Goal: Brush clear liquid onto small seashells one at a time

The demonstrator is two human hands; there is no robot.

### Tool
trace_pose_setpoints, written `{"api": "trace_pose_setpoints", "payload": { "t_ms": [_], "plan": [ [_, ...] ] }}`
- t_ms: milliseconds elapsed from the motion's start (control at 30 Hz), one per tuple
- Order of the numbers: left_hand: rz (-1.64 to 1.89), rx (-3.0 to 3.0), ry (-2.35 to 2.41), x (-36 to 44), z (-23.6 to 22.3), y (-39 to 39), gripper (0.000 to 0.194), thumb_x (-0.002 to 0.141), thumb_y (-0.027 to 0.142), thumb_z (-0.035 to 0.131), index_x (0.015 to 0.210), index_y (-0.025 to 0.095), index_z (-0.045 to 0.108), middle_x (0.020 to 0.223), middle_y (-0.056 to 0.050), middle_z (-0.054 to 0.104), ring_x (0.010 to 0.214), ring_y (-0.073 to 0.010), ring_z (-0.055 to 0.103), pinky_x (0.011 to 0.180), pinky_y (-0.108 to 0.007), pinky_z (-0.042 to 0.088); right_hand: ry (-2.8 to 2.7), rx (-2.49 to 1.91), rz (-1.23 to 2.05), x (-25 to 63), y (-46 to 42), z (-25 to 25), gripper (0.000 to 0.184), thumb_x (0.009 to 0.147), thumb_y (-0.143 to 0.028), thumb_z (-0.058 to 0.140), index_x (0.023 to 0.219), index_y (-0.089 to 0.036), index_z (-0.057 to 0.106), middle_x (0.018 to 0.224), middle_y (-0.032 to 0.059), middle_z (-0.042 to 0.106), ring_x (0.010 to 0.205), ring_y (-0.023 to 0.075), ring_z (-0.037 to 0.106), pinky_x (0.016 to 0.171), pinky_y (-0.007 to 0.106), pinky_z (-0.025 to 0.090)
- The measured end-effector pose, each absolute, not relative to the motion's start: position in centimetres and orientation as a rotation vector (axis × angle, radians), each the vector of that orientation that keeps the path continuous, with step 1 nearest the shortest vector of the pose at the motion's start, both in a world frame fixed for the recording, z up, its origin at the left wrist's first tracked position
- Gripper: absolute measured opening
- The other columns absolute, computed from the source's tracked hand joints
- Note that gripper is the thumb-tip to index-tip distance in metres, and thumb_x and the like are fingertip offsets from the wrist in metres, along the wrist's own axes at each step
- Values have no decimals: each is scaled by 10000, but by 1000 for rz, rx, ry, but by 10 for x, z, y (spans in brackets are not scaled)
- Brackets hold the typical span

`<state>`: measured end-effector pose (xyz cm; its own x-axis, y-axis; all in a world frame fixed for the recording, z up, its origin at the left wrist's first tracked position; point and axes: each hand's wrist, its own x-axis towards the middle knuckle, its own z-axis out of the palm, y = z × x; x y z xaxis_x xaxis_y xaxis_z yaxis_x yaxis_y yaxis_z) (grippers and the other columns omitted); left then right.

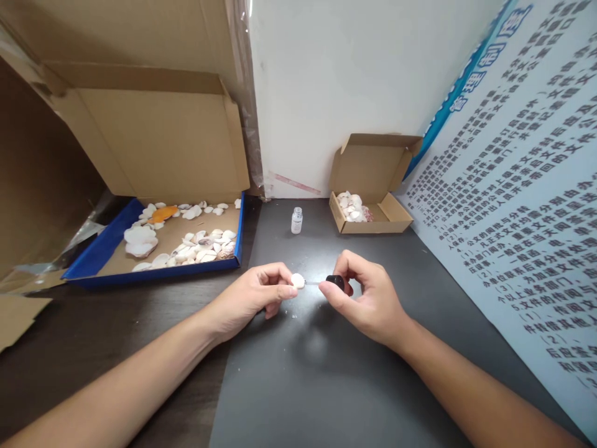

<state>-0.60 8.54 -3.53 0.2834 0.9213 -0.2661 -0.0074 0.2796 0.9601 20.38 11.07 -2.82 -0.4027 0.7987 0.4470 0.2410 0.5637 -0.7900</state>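
your left hand (268,291) pinches a small white shell (297,281) between thumb and fingers. your right hand (368,297) grips a black cap (334,284), its thin applicator (313,284) reaching the shell's edge. the white bottle (296,221) stands uncapped beyond both hands; its label print is too small to read. the poster (517,193) at right carries chinese text, "制度" legible in its heading. shells fill part of the blue-edged box (153,274).

White wall (354,74) behind dk gray tabletop (298,386).
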Motion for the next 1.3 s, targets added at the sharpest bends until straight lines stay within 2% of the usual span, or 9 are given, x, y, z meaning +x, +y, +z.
{"api": "trace_pose_setpoints", "payload": {
  "t_ms": [233,933,1100,1300],
  "plan": [
    [807,1147,1091,-7,-38,86,278,738,365,759,768,160,574,567,73,420,490,-29,395,472,-162,306,-1908,-796,843,204,107,-30,317,838,-312,657,674,-224,401,583,-65,390,511,114,362,505,267,308],
    [921,971,1005,-5,-37,86,274,753,341,742,794,172,529,541,83,382,478,-27,325,469,-158,290,-1807,-844,819,204,111,-30,300,870,-300,608,681,-219,389,599,-60,384,534,113,375,515,252,312],
    [921,947,996,-4,-36,85,279,754,345,745,786,172,529,538,82,374,481,-27,321,466,-157,286,-1839,-917,760,204,113,-31,335,827,-277,655,668,-220,366,572,-74,362,513,105,339,504,252,292],
    [927,905,942,-5,-35,85,260,757,315,746,785,174,530,533,80,385,479,-27,330,459,-153,286,-1777,-844,936,204,115,-33,279,871,-307,605,700,-220,402,595,-68,386,525,108,361,501,247,299]
  ]
}}
